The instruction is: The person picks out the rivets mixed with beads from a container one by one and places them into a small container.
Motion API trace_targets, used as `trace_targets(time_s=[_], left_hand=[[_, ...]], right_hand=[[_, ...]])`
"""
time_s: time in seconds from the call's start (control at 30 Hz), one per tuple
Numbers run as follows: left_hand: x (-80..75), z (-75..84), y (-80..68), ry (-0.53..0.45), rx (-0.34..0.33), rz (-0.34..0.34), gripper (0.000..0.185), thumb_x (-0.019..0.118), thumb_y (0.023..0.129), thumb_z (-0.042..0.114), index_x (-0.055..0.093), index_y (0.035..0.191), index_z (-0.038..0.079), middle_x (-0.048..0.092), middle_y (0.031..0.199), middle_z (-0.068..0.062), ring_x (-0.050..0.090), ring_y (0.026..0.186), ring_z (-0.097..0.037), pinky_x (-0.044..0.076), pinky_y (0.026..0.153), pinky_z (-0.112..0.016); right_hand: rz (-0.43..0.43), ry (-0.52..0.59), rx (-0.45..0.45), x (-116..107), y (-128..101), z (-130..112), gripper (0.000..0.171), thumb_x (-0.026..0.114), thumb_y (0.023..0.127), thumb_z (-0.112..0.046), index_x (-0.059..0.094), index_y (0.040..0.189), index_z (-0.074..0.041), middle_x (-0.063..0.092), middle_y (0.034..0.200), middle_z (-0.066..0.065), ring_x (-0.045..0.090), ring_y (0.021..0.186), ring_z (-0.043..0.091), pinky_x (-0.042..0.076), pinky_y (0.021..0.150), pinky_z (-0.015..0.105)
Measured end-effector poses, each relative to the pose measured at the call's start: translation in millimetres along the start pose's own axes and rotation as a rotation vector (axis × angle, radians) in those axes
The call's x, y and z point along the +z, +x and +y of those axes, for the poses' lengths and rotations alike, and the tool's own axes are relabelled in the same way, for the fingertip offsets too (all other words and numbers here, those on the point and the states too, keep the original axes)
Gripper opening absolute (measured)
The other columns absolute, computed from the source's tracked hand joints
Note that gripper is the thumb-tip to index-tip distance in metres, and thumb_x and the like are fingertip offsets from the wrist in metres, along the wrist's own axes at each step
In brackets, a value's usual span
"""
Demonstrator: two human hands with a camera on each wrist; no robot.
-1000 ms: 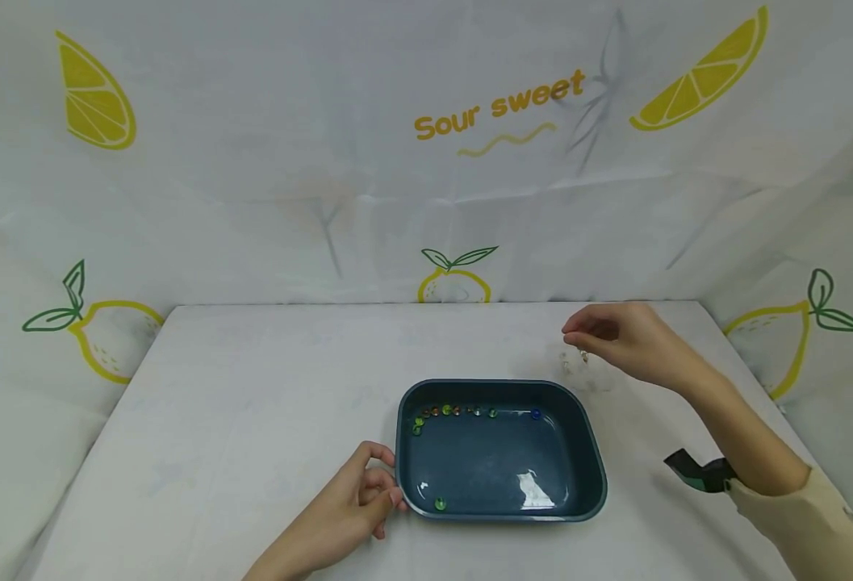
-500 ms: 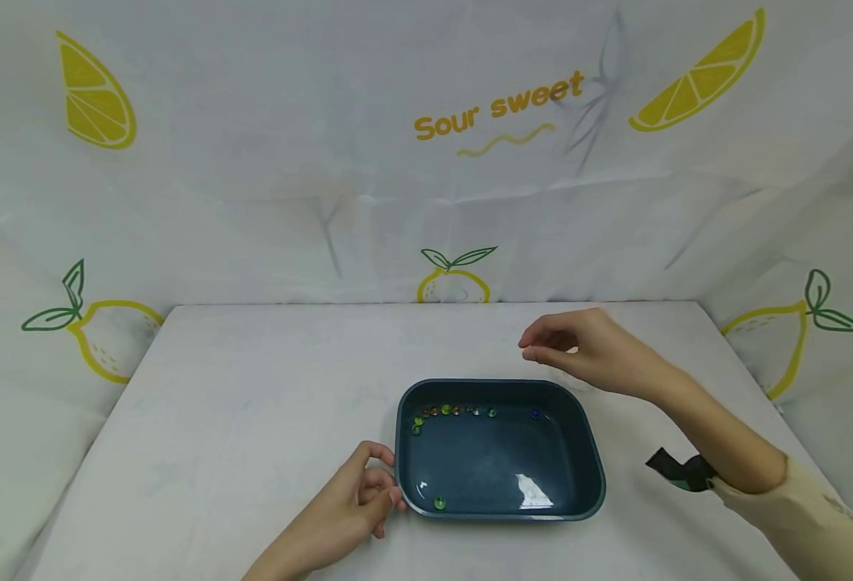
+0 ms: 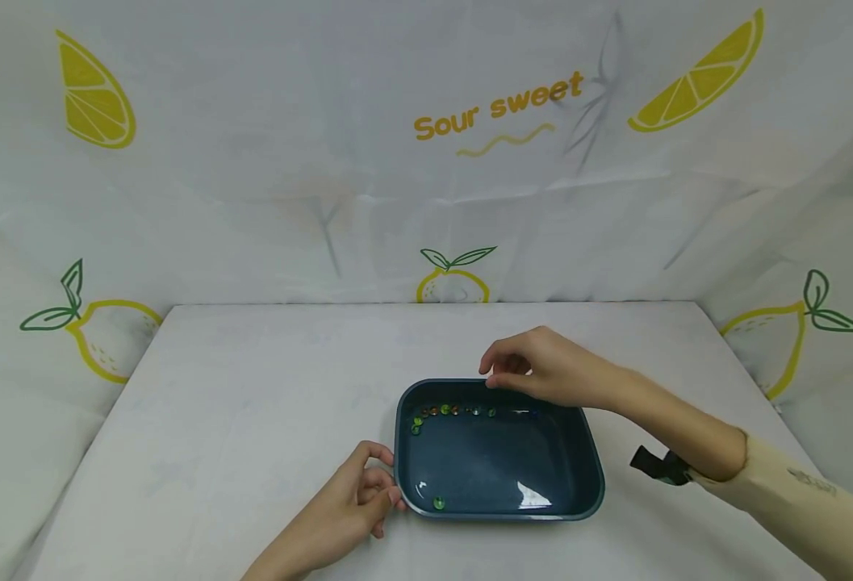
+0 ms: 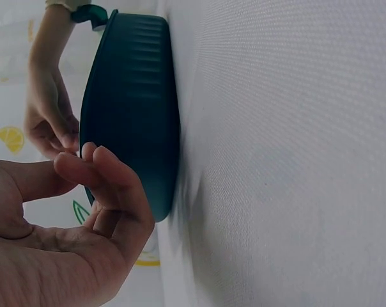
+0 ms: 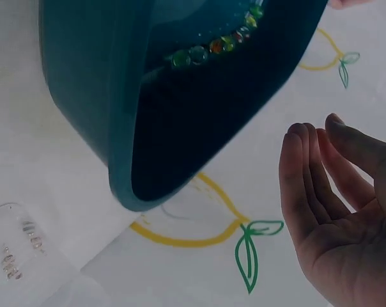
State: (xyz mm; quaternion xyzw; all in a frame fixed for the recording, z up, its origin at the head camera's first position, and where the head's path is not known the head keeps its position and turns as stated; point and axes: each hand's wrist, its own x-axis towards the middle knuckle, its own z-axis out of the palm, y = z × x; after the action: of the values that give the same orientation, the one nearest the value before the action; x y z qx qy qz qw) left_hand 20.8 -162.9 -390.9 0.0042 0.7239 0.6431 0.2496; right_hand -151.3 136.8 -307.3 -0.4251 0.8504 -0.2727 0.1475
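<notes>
The dark teal rectangular plastic basin sits toward the near middle of the white cloth-covered surface, with wide bare cloth to its left and behind it and a narrower strip on its right and near sides. Its long axis runs left to right, open side up, corners rounded, outer wall ribbed in the left wrist view. Small coloured glass marbles line the far inner wall, and one green marble lies alone near the front-left corner. The left hand rests at the basin's left rim, fingers loosely curled against it. The right hand hovers over the far rim, fingertips bunched together; whether it holds anything I cannot tell.
</notes>
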Motion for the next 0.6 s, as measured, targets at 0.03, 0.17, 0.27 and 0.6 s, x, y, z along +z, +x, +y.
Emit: trace_targets(time_s=[0.03,0.17,0.27,0.6], left_hand=[[0.0,0.0,0.1,-0.001,0.000,0.000,0.040,0.062,0.109,0.014,0.038,0.140,0.003,0.071,0.101,-0.012,0.060,0.071,-0.017,0.054,0.064,-0.029],[-0.1,0.0,0.4,-0.004,-0.001,-0.001,0.040,0.061,0.110,0.014,0.038,0.140,0.003,0.071,0.101,-0.012,0.060,0.071,-0.018,0.054,0.064,-0.029],[-0.1,0.1,0.8,-0.006,-0.001,-0.001,0.040,0.061,0.109,0.013,0.038,0.140,0.003,0.071,0.101,-0.012,0.060,0.071,-0.018,0.054,0.064,-0.029],[0.0,0.2,0.4,-0.006,-0.007,0.001,0.040,0.062,0.109,0.013,0.038,0.140,0.003,0.071,0.101,-0.012,0.060,0.070,-0.019,0.053,0.063,-0.028]], right_hand=[[-0.008,-0.005,-0.013,2.2,2.1,-0.4,0.011,0.075,0.101,-0.009,0.078,0.112,-0.007,0.081,0.097,0.001,0.077,0.085,0.008,0.064,0.080,0.022],[-0.034,-0.008,-0.043,11.5,8.8,-1.1,0.012,0.076,0.102,-0.013,0.078,0.112,-0.006,0.079,0.093,-0.002,0.071,0.081,0.001,0.062,0.077,0.022],[-0.062,-0.009,-0.041,17.9,12.2,-1.0,0.014,0.076,0.102,-0.015,0.077,0.113,-0.006,0.079,0.091,-0.003,0.068,0.080,-0.002,0.061,0.075,0.021],[-0.158,0.054,0.011,35.2,18.1,2.9,0.021,0.076,0.102,-0.012,0.075,0.118,0.001,0.080,0.091,-0.001,0.070,0.082,-0.001,0.060,0.078,0.020]])
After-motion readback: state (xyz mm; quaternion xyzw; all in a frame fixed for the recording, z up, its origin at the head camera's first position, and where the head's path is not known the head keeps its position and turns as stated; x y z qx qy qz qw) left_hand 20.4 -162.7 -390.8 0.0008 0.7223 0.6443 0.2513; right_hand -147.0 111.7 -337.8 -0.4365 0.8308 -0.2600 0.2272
